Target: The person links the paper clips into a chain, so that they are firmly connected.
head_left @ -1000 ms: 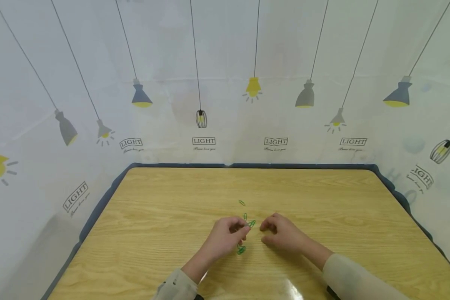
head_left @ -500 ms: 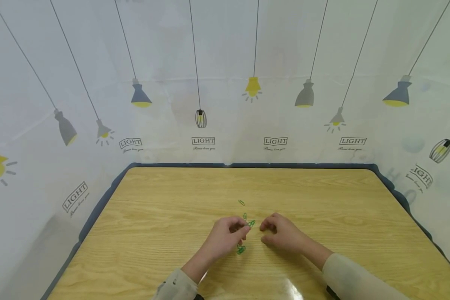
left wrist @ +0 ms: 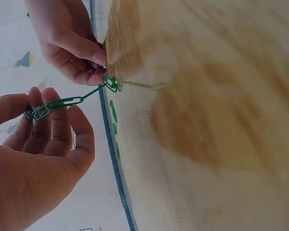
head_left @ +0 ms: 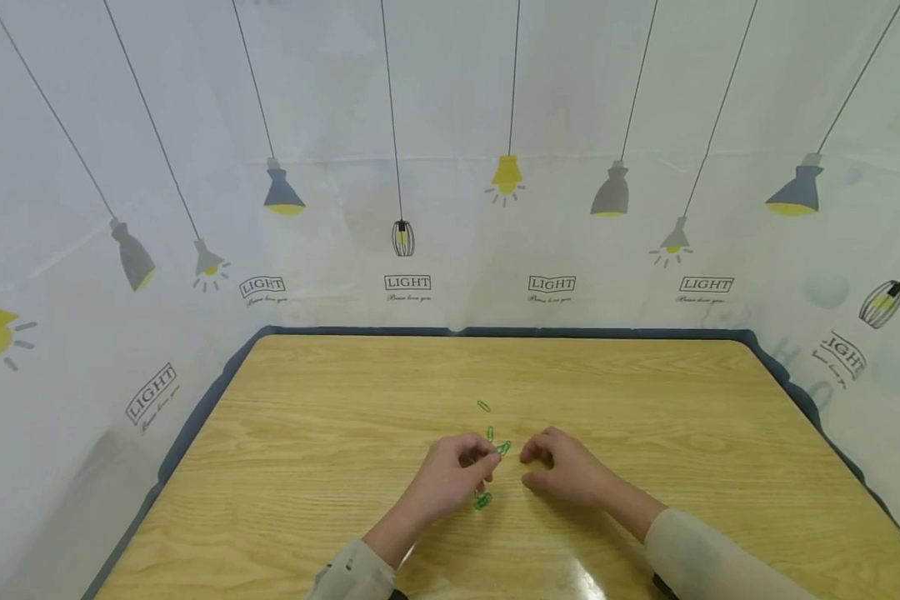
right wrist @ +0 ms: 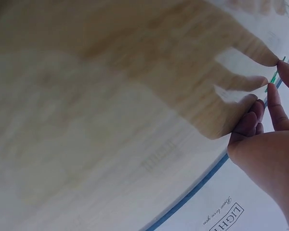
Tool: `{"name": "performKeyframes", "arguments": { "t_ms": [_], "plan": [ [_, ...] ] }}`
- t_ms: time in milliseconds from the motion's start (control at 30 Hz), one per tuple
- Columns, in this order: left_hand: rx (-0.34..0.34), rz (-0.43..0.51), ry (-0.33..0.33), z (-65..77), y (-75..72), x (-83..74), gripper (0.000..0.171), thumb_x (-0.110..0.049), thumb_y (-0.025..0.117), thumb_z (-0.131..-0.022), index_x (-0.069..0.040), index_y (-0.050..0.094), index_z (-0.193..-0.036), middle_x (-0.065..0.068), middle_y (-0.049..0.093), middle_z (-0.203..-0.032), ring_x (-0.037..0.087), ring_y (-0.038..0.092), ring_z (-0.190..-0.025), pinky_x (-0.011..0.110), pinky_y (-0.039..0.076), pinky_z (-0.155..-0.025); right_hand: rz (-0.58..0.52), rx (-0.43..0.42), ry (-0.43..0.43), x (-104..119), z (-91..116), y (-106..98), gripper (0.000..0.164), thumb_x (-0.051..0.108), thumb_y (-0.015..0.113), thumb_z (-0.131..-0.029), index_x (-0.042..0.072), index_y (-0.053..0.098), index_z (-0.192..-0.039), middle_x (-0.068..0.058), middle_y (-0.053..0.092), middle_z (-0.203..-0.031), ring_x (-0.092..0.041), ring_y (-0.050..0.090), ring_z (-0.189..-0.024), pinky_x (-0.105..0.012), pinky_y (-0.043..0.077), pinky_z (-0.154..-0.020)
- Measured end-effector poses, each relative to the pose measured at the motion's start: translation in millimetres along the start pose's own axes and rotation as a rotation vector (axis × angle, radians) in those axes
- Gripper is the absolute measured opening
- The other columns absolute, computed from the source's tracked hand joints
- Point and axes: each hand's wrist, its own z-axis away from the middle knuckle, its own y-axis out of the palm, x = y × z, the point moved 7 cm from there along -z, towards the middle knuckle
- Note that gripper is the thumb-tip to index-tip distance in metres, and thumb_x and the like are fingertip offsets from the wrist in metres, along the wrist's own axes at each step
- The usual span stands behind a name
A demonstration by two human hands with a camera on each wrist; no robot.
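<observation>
In the left wrist view my left hand (left wrist: 43,163) pinches one end of a chain of green paper clips (left wrist: 65,102). The chain slants from the fingertips to a small bunch of linked clips (head_left: 482,501) at the tabletop. To its right, my right hand (head_left: 566,468) has its thumb and fingers bent and apart. Nothing shows between them in the head view; in the right wrist view its fingertips (right wrist: 271,86) are down at the table, with green clips beyond. Loose green clips (head_left: 503,447) lie between and ahead of the hands. My left fingers hide part of the chain.
A wood-grain table (head_left: 330,383) extends around the hands, edged by a dark blue border (head_left: 495,332). White curtains (head_left: 450,100) printed with lamps enclose its back and sides. One separate clip (head_left: 483,406) lies farthest ahead.
</observation>
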Motion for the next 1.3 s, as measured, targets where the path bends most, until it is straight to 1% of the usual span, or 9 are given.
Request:
{"name": "performKeyframes", "arguments": {
  "t_ms": [200,467,700,1000,1300],
  "plan": [
    [0.008,-0.001,0.012,-0.2,0.6,1.4,0.026,-0.023,0.063,-0.109,0.000,0.073,-0.114,0.001,0.068,-0.086,0.013,0.063,-0.074,0.022,0.053,-0.066,0.005,-0.002,-0.004,2.4,1.7,0.4,0.020,0.017,0.083,-0.092,0.010,0.072,-0.107,-0.006,0.061,-0.110,-0.018,0.053,-0.099,-0.027,0.046,-0.083],
    [0.017,-0.002,0.024,-0.2,0.5,1.0,0.026,-0.023,0.062,-0.109,0.001,0.073,-0.114,0.001,0.068,-0.086,0.011,0.063,-0.073,0.022,0.053,-0.066,0.014,-0.015,-0.001,1.5,0.3,-0.1,0.019,0.018,0.083,-0.092,0.011,0.071,-0.105,-0.005,0.061,-0.109,-0.018,0.052,-0.097,-0.027,0.045,-0.081],
    [0.023,0.017,0.028,0.8,0.8,0.5,0.027,-0.023,0.063,-0.108,0.002,0.072,-0.114,0.004,0.069,-0.087,0.010,0.063,-0.072,0.021,0.053,-0.065,0.016,-0.013,-0.017,1.4,-0.2,1.1,0.018,0.018,0.082,-0.093,0.011,0.070,-0.105,-0.005,0.061,-0.108,-0.018,0.051,-0.096,-0.027,0.044,-0.080],
    [0.020,0.033,0.020,2.6,1.1,-1.2,0.026,-0.023,0.064,-0.108,0.001,0.073,-0.114,0.009,0.071,-0.089,0.013,0.063,-0.073,0.022,0.052,-0.064,0.025,-0.018,0.004,1.7,-0.3,0.6,0.016,0.019,0.081,-0.094,0.013,0.070,-0.104,-0.004,0.060,-0.108,-0.017,0.052,-0.096,-0.027,0.045,-0.081],
    [0.022,0.014,0.011,0.3,1.8,2.7,0.028,-0.024,0.063,-0.109,0.001,0.073,-0.116,0.002,0.069,-0.087,0.011,0.063,-0.073,0.021,0.053,-0.065,0.027,-0.014,-0.005,1.7,-0.2,1.1,0.016,0.019,0.081,-0.095,0.012,0.070,-0.104,-0.004,0.061,-0.109,-0.018,0.052,-0.097,-0.028,0.045,-0.083]
  ]
}}
